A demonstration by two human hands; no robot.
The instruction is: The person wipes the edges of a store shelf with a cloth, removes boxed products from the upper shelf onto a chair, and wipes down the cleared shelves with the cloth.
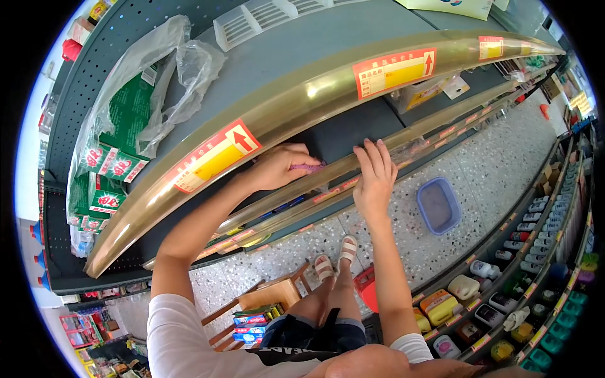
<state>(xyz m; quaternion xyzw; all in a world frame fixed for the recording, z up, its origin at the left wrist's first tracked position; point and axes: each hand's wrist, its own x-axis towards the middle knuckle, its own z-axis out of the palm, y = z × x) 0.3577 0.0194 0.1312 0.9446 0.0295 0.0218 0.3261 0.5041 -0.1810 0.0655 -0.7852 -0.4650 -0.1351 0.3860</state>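
My left hand (280, 167) is closed on a purple cloth (309, 167), only a small part of which shows, over the lower grey shelf (340, 129). To its right, my right hand (376, 171) rests with its fingertips on the clear front strip (409, 133) of that lower shelf; its fingers are extended and nothing is seen in them. The upper shelf's edge strip (309, 91), with red and yellow price labels (217, 154), passes above both hands.
Green boxes (129, 113) in a plastic bag stand on the upper shelf at left. A blue basin (439, 205) sits on the speckled floor. A wooden stool (277, 295) with boxes is near my legs. Bottles (441, 307) line shelves at right.
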